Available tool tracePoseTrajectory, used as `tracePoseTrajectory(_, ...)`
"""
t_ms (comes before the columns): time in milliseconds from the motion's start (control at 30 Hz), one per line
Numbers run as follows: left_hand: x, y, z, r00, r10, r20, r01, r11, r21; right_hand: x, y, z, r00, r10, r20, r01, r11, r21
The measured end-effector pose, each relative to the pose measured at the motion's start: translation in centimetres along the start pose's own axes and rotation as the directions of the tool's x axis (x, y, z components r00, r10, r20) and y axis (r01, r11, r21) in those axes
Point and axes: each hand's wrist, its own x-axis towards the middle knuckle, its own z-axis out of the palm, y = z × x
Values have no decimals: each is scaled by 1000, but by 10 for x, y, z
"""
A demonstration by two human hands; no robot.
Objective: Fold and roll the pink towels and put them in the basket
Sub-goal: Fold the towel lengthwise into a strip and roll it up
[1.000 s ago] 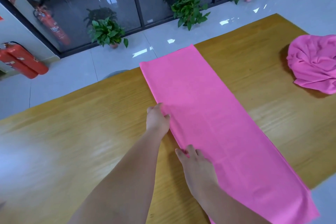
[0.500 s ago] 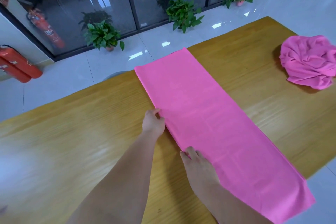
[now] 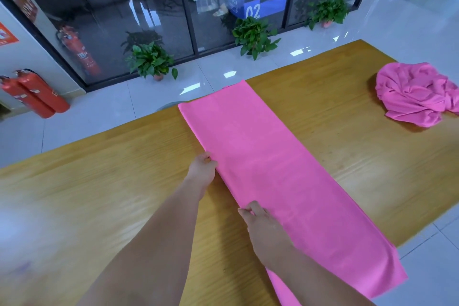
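Our left hand [image 3: 202, 170] and right hand [image 3: 260, 223] pinch the long edge of the pink towel [image 3: 285, 176], folded flat on the table [image 3: 99, 194]; rolling, the crumpled towel [image 3: 417, 94] and the unseen basket remain

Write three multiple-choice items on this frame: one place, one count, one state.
1. Where does the crumpled towel lie?
A. at the far right of the table
B. on the floor
C. in a basket

2. How many pink towels are on the table?
A. one
B. two
C. four

3. What are the left hand and right hand doing?
A. hanging idle
B. holding the crumpled towel
C. gripping the left long edge of the flat towel

Key:
1 A: it sits bunched on the wood at the right.
2 B: one flat strip and one crumpled heap.
3 C: the fingers of both hands curl on that edge.
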Motion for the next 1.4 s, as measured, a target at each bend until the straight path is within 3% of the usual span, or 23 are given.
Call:
tracePoseTrajectory(300,-27,42,17,999,34,40,-30,995,-94,0,38,-32,985,-111,-132,125,987,97)
tracePoseTrajectory(667,-34,109,103,1000,23,-11,-25,958,-285,25,131,-118,980,-72,-185,120,956,268)
tracePoseTrajectory(867,-20,139,164,998,55,18,-49,969,-243,52,195,-142,976,4,-217,80,923,375)
tracePoseTrajectory(1067,-15,119,221,987,-31,160,22,998,53,71,259,-132,992,86,-91,-52,942,331)
tracePoseTrajectory(1400,-59,68,217,990,24,140,-37,995,91,47,263,-122,983,119,-137,-70,944,322)
